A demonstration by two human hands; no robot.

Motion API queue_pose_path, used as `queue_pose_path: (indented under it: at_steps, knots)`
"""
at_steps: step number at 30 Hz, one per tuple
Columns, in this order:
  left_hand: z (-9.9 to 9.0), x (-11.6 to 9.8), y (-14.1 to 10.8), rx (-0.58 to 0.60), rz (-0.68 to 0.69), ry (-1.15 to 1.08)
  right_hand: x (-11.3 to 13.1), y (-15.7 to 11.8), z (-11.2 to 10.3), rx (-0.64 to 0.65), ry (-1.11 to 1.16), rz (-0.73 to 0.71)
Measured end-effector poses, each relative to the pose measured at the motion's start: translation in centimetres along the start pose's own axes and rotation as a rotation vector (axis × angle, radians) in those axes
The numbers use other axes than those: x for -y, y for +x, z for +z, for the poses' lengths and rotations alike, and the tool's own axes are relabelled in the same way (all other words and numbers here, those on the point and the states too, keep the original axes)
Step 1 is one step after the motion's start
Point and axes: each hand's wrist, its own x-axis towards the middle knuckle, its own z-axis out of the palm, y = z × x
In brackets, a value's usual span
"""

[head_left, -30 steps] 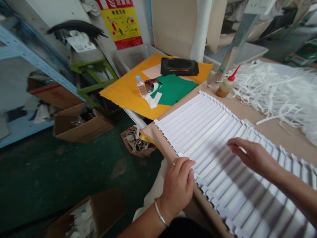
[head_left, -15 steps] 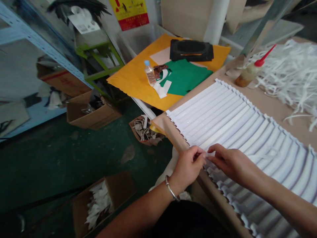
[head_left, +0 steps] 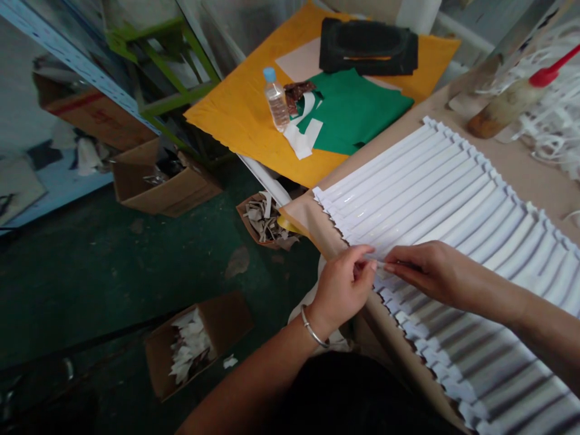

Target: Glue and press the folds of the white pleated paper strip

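Note:
Rows of overlapping white strips [head_left: 435, 193] lie side by side on the brown-covered table. At their near edge my left hand [head_left: 342, 281] is closed, thumb and forefinger pinched on the end of a white strip [head_left: 380, 265]. My right hand [head_left: 439, 272], just to the right, is also closed, its thumb and fingers pinching the same small piece. Only a short bit of it shows between the fingertips; the rest is hidden by my hands. Both hands hover over or touch the strips' near ends; I cannot tell which.
A glue bottle with a red nozzle [head_left: 507, 106] stands beside a heap of white strips [head_left: 555, 130]. Yellow sheet [head_left: 226, 121] bears a water bottle [head_left: 276, 103], green sheet [head_left: 362, 115] and black tray [head_left: 369, 48]. Scrap boxes [head_left: 226, 314] stand on the floor.
My right hand has closed its fingers on the strip end and come up against my left fingertips. The view has shifted down and closer to the table.

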Motion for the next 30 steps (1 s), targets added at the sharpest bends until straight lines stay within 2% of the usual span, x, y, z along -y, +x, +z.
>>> queue_pose_path:
  at_steps: [3,8,13,17,24,30]
  knots:
    - [-0.2,0.0,0.1,0.044,-0.012,0.009,-0.1,0.1,0.0,-0.053,-0.027,0.047]
    - [0.4,0.0,0.5,-0.014,-0.048,0.180,-0.9,0.4,0.2,-0.258,-0.051,0.170]
    - [-0.1,0.0,0.6,-0.027,-0.020,0.366,-1.7,1.4,0.0,-0.281,-0.125,0.195]
    - [-0.7,0.5,-0.1,-0.033,0.075,0.495,-2.3,2.1,-0.5,-0.285,-0.167,0.193]
    - [-0.6,1.5,-0.7,-0.015,0.363,0.692,-2.7,2.2,-1.1,-0.287,-0.170,0.224]
    - [0.0,1.5,-0.1,-0.008,0.421,0.808,-2.6,2.3,-1.1,-0.281,-0.173,0.233]
